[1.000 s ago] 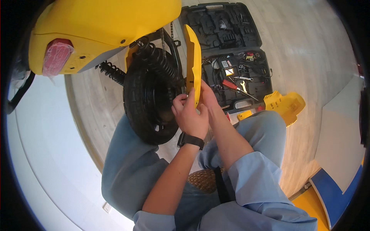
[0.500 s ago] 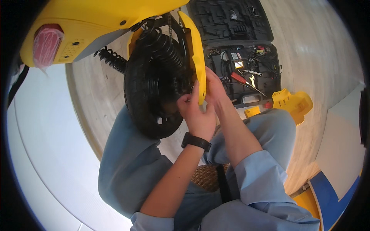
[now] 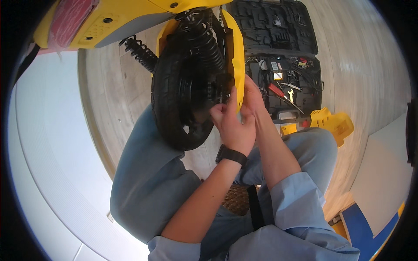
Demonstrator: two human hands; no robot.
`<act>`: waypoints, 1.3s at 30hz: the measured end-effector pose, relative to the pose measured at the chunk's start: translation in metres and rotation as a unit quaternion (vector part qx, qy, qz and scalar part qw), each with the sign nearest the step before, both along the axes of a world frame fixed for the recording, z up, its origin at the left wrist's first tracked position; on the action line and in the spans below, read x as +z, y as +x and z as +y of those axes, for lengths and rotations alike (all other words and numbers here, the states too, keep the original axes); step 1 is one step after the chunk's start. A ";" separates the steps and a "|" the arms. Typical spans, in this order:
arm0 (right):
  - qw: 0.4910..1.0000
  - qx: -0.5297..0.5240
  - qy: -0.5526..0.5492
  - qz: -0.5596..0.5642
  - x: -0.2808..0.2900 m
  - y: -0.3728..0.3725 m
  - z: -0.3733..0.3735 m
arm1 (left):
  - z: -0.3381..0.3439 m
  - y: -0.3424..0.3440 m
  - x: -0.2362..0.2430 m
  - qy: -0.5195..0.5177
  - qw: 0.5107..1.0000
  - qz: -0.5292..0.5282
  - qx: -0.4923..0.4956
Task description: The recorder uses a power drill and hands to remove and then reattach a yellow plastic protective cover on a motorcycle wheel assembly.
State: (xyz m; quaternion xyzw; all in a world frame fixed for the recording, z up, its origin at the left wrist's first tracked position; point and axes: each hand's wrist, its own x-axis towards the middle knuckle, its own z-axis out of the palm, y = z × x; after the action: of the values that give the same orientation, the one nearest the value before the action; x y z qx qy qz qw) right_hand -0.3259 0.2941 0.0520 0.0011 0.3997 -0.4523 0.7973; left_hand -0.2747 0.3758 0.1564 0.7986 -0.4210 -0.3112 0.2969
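Note:
A curved yellow chain guard (image 3: 237, 56) runs along the right side of a black wheel (image 3: 167, 108), under a yellow vehicle body (image 3: 126, 19). My left hand (image 3: 235, 128), with a black watch on its wrist, is closed at the guard's lower end, one finger lying along its inner face. From the outer side my right hand (image 3: 253, 99) wraps the same end, its fingertips partly hidden behind the guard. Left of the guard is a black coil-spring shock absorber (image 3: 204, 43). Anything small between my fingers is hidden.
An open black tool case (image 3: 300, 102) lies on the wood floor at right, holding a red-handled screwdriver (image 3: 278, 92), a wrench (image 3: 291, 94) and cables. Near my right knee lies a loose yellow cover (image 3: 333, 124). A second spring (image 3: 140, 51) stands left of the wheel.
My view has shifted, so the wheel, guard and tool case sit further right in the picture. Both hands keep their places at the guard's lower end.

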 end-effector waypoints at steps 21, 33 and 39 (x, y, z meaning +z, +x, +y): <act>1.000 -0.006 0.007 -0.020 -0.005 -0.003 0.000 | -0.008 -0.004 0.005 0.051 0.999 -0.010 -0.003; 1.000 -0.011 -0.008 0.010 0.016 -0.001 0.000 | -0.007 0.009 -0.001 -0.016 0.966 0.153 0.207; 1.000 -0.016 -0.001 0.022 0.017 0.002 0.001 | -0.003 0.018 -0.010 0.009 0.980 0.124 0.155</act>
State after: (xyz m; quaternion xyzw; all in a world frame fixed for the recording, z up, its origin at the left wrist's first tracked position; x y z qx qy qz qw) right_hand -0.3242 0.2955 0.0694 -0.0033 0.4169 -0.4652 0.7809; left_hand -0.2563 0.3729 0.1466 0.8123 -0.2492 -0.3616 0.3838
